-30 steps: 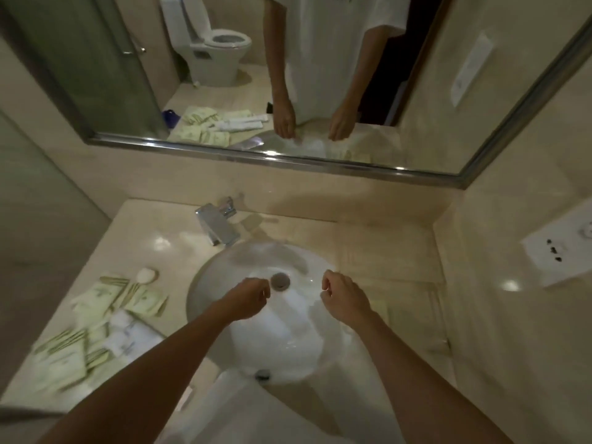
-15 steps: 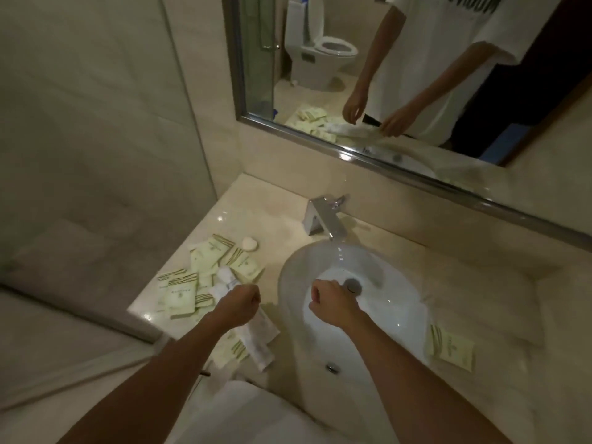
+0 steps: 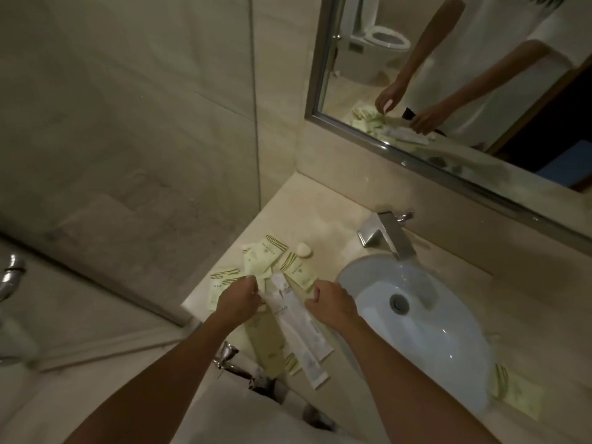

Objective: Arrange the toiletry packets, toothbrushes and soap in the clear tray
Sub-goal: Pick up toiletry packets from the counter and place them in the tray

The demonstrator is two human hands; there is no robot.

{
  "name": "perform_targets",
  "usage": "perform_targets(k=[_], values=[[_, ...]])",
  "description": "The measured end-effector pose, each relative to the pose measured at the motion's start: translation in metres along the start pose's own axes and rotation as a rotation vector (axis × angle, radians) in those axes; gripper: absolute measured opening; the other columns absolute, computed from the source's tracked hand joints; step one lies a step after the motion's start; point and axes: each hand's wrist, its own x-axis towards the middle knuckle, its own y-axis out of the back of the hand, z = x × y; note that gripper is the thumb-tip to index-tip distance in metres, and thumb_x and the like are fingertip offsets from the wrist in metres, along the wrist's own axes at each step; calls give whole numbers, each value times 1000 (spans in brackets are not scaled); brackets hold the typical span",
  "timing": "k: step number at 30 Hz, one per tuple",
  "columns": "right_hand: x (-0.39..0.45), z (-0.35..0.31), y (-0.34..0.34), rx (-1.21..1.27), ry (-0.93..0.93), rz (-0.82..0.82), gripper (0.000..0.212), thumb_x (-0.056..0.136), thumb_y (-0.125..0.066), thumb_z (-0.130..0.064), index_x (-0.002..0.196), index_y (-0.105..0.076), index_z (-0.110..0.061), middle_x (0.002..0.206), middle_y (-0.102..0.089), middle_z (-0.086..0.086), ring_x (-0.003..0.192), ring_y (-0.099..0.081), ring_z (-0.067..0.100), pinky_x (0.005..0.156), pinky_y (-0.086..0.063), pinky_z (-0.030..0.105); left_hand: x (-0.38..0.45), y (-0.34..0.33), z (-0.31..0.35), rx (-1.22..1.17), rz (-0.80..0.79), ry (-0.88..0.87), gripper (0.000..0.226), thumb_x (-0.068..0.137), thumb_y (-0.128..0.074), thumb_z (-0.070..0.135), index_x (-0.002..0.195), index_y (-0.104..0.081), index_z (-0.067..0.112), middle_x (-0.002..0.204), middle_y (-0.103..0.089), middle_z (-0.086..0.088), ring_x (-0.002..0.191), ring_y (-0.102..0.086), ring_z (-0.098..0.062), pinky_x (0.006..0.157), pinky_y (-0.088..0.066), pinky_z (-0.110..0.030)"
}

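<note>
Several pale green toiletry packets lie scattered on the counter left of the sink. A small round white soap sits at the pile's far edge. Two long white toothbrush packets lie across the near side, next to a long tan packet. My left hand hovers with curled fingers at the top left of the white packets. My right hand, also curled, is at their right edge. I see nothing lifted in either hand. One more green packet lies right of the sink. I cannot make out the clear tray.
A white oval sink with a chrome tap fills the counter's middle. A mirror above reflects a person's arms and a toilet. A glass shower panel stands at the left. The counter's front edge is near my forearms.
My view swung left from the sink to the packet pile. Both hands moved left from over the basin and now rest at the white toothbrush packets.
</note>
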Motion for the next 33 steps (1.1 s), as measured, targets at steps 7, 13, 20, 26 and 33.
perform_targets(k=[7, 13, 20, 26, 33], values=[[45, -23, -17, -1, -30, 48, 9, 88, -57, -23, 86, -53, -14, 97, -57, 7, 87, -57, 25, 66, -40, 28, 13, 10, -30, 75, 34, 140, 59, 74, -70, 45, 118, -45, 15, 117, -50, -9, 108, -51, -29, 83, -49, -43], [77, -29, -28, 12, -72, 182, 21, 89, -63, -26, 103, -59, -11, 114, -55, 8, 110, -49, 26, 82, -47, 36, 22, -2, -41, 10, 81, 233, 81, 66, -74, 50, 126, -33, 14, 123, -43, -11, 110, -46, -29, 82, -52, -45], [93, -24, -30, 58, -142, 130, 34, 82, -74, -22, 108, -54, -10, 112, -57, 9, 106, -55, 25, 76, -47, 32, 23, -4, -36, -147, 100, 286, 97, 60, -85, 39, 133, -27, 13, 124, -39, -14, 111, -46, -32, 84, -52, -44], [96, -18, -30, 57, -96, 96, 47, 76, -78, -18, 113, -50, -12, 115, -56, 10, 107, -54, 26, 79, -47, 32, 21, 2, -39, -195, 105, 289, 103, 55, -88, 37, 131, -21, 19, 115, -55, -9, 103, -56, -27, 75, -55, -44], [95, -9, -19, 161, -85, 4, 30, 75, -79, -18, 98, -61, -16, 100, -67, 5, 90, -63, 21, 69, -45, 26, 12, 8, -31, -229, 114, 319, 79, 67, -82, 30, 123, -26, 21, 103, -64, -3, 89, -64, -27, 63, -50, -35]])
